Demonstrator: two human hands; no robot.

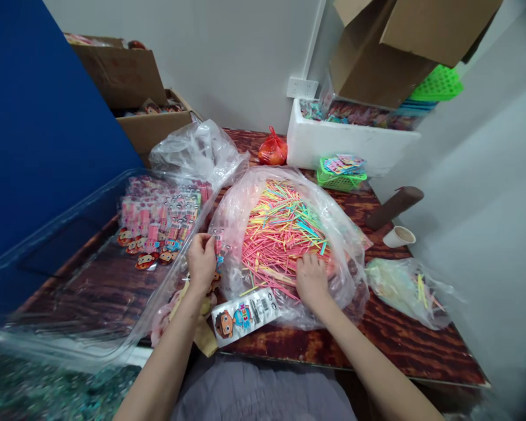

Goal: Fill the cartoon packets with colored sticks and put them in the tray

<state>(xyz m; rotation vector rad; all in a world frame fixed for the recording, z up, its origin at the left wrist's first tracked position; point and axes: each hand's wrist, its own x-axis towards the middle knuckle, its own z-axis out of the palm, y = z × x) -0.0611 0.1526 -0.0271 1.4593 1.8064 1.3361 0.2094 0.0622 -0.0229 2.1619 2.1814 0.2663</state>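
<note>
A large clear plastic bag lies wide on the table, full of thin coloured sticks, mostly pink, with yellow, green and blue ones. My right hand is in the bag, its fingers curled down on pink sticks; the fingertips are partly hidden. At the bag's left edge my left hand is closed in a pinch on a small clear printed packet. More packets lie partly hidden below that hand. A silver packet with a cartoon figure lies flat between my forearms, near the table's front edge.
On the left a clear plastic bin holds many filled packets. Behind are cardboard boxes, a red bag, a white foam box and a green basket. A paper cup and a small bag stand right.
</note>
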